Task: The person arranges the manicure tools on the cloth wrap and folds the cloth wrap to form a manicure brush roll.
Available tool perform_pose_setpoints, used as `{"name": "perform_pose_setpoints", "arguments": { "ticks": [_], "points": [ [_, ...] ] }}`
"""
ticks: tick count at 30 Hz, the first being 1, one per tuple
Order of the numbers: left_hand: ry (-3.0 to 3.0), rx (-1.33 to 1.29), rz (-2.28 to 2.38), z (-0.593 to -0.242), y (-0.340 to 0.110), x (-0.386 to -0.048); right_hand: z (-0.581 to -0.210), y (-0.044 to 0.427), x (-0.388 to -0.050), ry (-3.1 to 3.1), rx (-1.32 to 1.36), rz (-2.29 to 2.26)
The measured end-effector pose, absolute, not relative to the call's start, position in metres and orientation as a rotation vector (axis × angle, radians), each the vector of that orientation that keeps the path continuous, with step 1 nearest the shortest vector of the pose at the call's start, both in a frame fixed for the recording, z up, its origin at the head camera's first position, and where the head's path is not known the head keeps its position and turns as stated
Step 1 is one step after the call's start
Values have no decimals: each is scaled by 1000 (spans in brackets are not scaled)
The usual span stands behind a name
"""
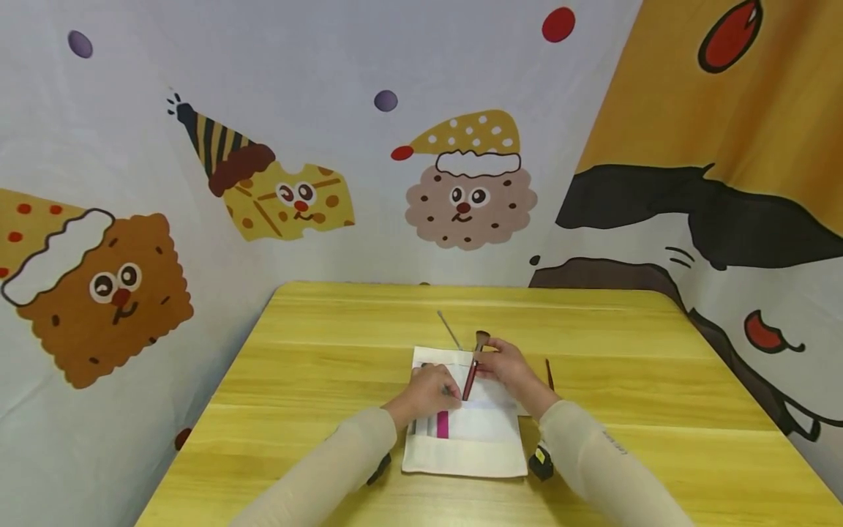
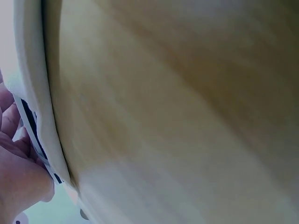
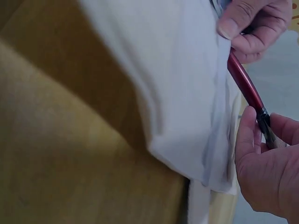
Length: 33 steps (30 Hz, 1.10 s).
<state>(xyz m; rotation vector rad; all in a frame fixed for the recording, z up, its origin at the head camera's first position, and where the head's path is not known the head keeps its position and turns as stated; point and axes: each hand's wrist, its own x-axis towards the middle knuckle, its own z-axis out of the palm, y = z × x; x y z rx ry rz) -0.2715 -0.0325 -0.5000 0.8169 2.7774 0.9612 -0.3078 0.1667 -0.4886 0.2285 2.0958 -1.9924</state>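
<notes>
A pale cloth brush roll (image 1: 470,457) with pockets lies on the table, a grey and a magenta strip showing at its left. My left hand (image 1: 432,390) pinches the edge of its pocket; the right wrist view shows the thumb (image 3: 229,29) on the cloth. With its fingertips my right hand (image 1: 508,367) holds a makeup brush (image 1: 471,377) near its ferrule. The brush is tilted, bristles up, its dark red handle (image 3: 246,86) pointing down at the pocket edge. Whether the handle tip is inside the pocket I cannot tell.
A thin grey stick-like tool (image 1: 449,329) lies beyond the roll. Another slim dark brush (image 1: 549,373) lies to the right, partly behind the right forearm. Small black devices (image 1: 541,462) show by both sleeves. A printed cloth backdrop (image 1: 316,66) rises behind the wooden table (image 1: 296,351).
</notes>
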Motion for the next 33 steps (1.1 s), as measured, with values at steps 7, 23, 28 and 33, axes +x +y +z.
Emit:
{"name": "perform_pose_setpoints", "arguments": {
  "ticks": [7,23,28,33],
  "points": [
    [2804,897,970,-501,-34,-273,-496,165,-307,2060,202,-1953],
    [2791,896,976,-501,-35,-274,-504,154,-294,2172,95,-1831],
    [2773,856,975,-500,-35,-273,-504,155,-295,2163,65,-1831],
    [2762,832,976,-498,-34,-273,-507,158,-297,2168,27,-1808]
  ]
}}
